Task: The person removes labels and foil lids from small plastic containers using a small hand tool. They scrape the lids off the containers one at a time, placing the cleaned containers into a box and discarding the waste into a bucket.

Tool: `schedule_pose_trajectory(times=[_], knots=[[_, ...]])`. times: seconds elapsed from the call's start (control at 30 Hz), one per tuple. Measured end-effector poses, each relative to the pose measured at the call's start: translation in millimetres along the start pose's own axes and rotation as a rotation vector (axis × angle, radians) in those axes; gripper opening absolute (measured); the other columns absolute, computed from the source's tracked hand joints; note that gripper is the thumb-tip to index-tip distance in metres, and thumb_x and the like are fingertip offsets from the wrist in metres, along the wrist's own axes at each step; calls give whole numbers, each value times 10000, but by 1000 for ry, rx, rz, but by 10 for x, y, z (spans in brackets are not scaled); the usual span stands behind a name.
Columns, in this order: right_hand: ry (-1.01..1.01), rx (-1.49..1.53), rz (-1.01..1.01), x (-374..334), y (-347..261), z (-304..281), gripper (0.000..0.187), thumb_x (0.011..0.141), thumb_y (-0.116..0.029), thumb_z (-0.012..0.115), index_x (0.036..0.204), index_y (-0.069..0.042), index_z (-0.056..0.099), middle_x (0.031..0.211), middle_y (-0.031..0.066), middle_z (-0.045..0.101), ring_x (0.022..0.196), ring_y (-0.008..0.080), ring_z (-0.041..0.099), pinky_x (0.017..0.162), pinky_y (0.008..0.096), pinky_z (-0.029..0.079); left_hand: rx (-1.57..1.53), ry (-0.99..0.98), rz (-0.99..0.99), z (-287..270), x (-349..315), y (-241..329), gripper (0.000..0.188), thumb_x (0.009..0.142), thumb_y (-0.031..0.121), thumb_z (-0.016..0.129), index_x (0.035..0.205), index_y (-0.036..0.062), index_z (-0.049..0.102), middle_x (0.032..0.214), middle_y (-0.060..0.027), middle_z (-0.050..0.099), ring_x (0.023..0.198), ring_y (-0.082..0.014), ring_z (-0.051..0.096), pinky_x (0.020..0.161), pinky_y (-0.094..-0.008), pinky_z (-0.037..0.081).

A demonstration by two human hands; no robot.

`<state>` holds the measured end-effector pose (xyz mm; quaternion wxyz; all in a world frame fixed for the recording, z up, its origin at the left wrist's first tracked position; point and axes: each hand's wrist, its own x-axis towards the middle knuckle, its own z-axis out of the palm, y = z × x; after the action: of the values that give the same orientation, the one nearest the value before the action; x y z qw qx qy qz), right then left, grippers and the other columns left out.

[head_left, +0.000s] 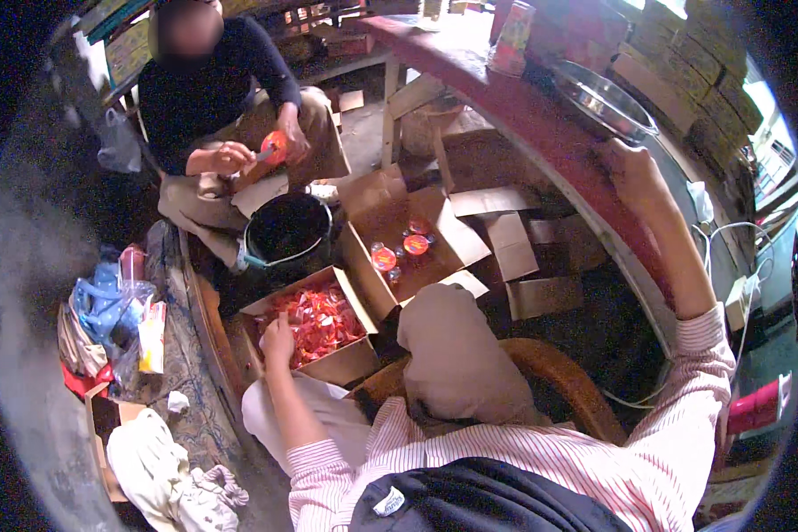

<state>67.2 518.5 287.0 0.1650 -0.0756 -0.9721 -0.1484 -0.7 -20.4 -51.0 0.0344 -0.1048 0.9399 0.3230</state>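
My left hand (277, 341) reaches down at the left side of an open cardboard box (350, 356). Red plastic wrappers (321, 321) fill that box in a loose heap. The fingers are bent closed at the heap's edge, and what they hold is too small to make out. Out to the right, my right hand (634, 173) is at the edge of the dark red table (541, 124), just below a shiny metal bowl (605, 102). Its fingers are dark and partly hidden. Behind the wrapper box, a second open carton (377, 222) holds several jars with red-orange lids (415, 244).
A seated person (230, 97) across from me holds a red-orange item (275, 146). Between us stands a black bucket (288, 228). Flattened cardboard (510, 246) lies right of the carton. Bags (106, 306) and white cloth (151, 465) lie at left; a patterned cup (511, 40) stands on the table.
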Motion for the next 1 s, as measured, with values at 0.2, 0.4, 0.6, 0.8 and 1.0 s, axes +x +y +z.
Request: schedule_pose_trajectory(times=[0.2,0.4,0.6,0.8,1.0], knots=[[20,-120,3,39,-278,-185,236,704,6,538,920,-87,558,761,154,598,787,347,586,674,434,468,-59,-20,73,42,-139,140,574,726,331,637,1154,-14,472,1116,-222,543,1047,-339,521,895,-378,396],[284,126,-435,324,-1086,-313,369,629,24,567,971,-111,592,680,95,580,737,312,583,727,402,462,-151,-4,29,-36,-90,246,556,734,344,638,1162,28,477,1116,-233,536,1038,-353,521,891,-395,395],[24,254,-462,680,-1823,-42,415,633,13,565,1030,-105,583,842,111,586,839,311,564,768,392,454,-151,-2,85,-15,-106,278,606,738,362,632,1184,-6,451,1136,-222,528,1060,-354,502,899,-393,388],[416,366,-636,684,-2347,134,292,705,-63,530,971,-145,618,895,72,620,852,292,584,755,370,474,-127,0,-7,-94,-175,542,618,739,394,624,1174,-11,454,1078,-194,570,1019,-328,538,881,-385,404],[538,471,-732,10,-2758,-656,210,686,-67,685,892,-56,645,809,87,631,665,221,592,632,308,466,-142,-32,-62,-107,-206,398,624,737,425,617,1197,41,442,1102,-194,554,1042,-339,515,887,-422,396]])
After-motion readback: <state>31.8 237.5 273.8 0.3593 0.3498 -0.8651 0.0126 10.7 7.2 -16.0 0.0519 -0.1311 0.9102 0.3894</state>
